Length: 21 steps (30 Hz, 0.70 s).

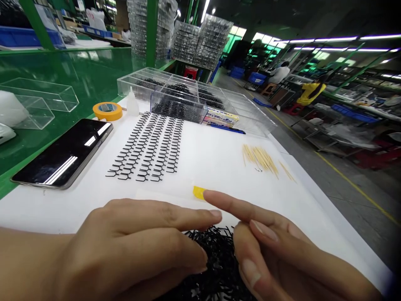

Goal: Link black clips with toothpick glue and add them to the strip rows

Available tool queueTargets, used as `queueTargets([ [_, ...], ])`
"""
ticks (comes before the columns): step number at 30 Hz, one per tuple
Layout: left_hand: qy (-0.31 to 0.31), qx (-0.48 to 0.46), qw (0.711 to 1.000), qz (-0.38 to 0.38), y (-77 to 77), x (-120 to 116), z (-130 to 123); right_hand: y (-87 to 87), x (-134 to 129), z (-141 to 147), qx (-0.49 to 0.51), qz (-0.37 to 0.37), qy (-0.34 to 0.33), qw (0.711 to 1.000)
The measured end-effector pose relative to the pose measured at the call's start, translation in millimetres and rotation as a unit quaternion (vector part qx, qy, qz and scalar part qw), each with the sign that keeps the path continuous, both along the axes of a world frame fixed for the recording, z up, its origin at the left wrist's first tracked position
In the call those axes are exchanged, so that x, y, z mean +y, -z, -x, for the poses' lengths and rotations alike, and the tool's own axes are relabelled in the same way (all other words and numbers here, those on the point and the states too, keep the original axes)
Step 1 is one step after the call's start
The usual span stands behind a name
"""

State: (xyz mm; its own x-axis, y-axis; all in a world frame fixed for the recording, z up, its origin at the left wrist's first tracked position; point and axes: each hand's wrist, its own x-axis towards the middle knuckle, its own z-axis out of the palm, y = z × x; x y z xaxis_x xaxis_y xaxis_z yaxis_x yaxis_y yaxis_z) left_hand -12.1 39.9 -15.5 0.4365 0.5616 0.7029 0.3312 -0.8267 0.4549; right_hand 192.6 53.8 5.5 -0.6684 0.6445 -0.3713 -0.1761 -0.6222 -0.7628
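A heap of small black wire clips (216, 263) lies at the near edge of the white work surface (200, 167). My left hand (134, 246) reaches in from the left, its fingers stretched over the heap's left side. My right hand (275, 246) rests at the heap's right side, fingers loosely curled, with the index finger extended towards a small yellow piece (199, 192). That fingertip nearly touches it. Further up, neat rows of the same black clips (147, 146) lie on the white surface. Both hands hide part of the heap.
A black smartphone (61, 152), a yellow tape roll (107, 111) and a small white bottle (132, 104) stand to the left. Brass pins (260, 159) lie to the right. Behind are a transparent compartment box (178, 106) holding black clips and a green bench edge.
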Motion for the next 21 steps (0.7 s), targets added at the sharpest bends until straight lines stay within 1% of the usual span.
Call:
queueTargets([
  [3,0.015,0.038,0.999,0.032,7.5,1.2,6.3,-1.5,-1.3,-2.3,0.029,0.011,-0.009,0.999],
  [7,0.025,0.093,0.994,0.051,15.4,10.5,10.5,-3.8,-1.7,-7.1,0.084,0.038,-0.033,0.995],
  [9,0.018,0.116,0.992,0.055,17.7,15.7,10.3,-3.0,-2.8,-9.6,0.101,0.044,-0.040,0.993],
  [12,-0.010,0.137,0.988,0.069,18.2,18.9,8.7,2.3,-5.9,-13.0,0.115,0.045,-0.010,0.992],
  [14,-0.033,0.127,0.989,0.072,14.5,18.1,7.6,7.0,-7.7,-14.7,0.119,0.044,0.004,0.992],
  [15,-0.045,0.109,0.991,0.065,11.0,17.3,7.1,9.2,-8.3,-15.5,0.126,0.038,-0.002,0.991],
  [19,-0.094,0.022,0.995,0.003,-9.7,16.1,3.6,14.5,-9.4,-17.8,0.139,0.040,-0.057,0.988],
  [21,-0.090,0.018,0.995,-0.027,-19.0,17.6,0.9,16.2,-10.1,-18.1,0.116,0.045,-0.067,0.990],
])
